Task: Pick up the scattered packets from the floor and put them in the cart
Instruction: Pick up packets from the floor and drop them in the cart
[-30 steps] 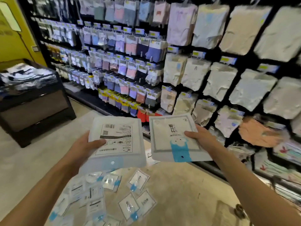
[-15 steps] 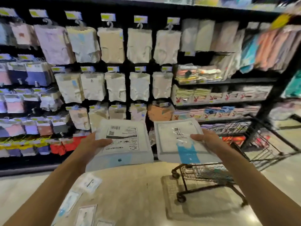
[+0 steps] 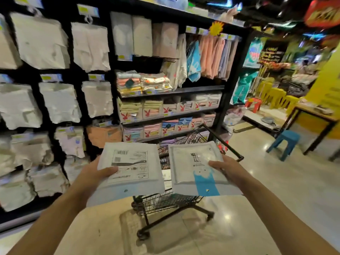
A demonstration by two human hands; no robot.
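Observation:
My left hand grips a white packet with a barcode label facing up, thumb on top. My right hand grips a second white packet with a blue strip and black print. Both packets are held flat, side by side, above the dark wire shopping cart. The cart stands on the floor straight ahead, its basket mostly hidden behind the packets. No packets on the floor are in view.
Black shelving with hanging and folded clothes runs along the left and behind the cart. A blue stool and a wooden table stand to the right on shiny floor. Yellow and red stools sit farther back.
The view has swung right, from the floor packets to the cart. The cart now sits directly under both held packets. Both hands keep their grip.

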